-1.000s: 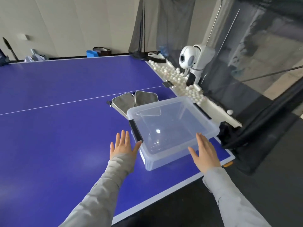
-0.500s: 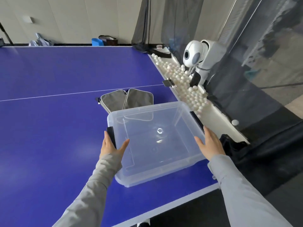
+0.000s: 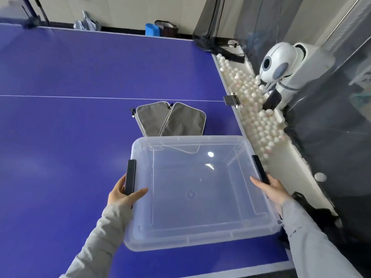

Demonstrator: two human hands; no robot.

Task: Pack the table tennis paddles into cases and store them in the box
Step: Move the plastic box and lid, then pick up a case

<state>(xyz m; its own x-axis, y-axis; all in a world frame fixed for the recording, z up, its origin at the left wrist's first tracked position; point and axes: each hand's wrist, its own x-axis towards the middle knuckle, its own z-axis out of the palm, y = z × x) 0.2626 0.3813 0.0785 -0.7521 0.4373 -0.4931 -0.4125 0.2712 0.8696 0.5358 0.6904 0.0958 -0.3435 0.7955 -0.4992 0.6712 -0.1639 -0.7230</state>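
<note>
Two cases (image 3: pixel 149 119) (image 3: pixel 184 121), one box (image 3: pixel 190 138), perhaps fifty balls (image 3: pixel 259 121)

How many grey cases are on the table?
2, side by side on the table beyond the clear box: the left case and the right case. The box covers their near ends.

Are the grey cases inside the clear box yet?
No, both grey cases lie on the blue table behind the empty clear box.

Empty clear box (image 3: pixel 192 239) fronts two closed grey cases (image 3: pixel 180 121).
</note>
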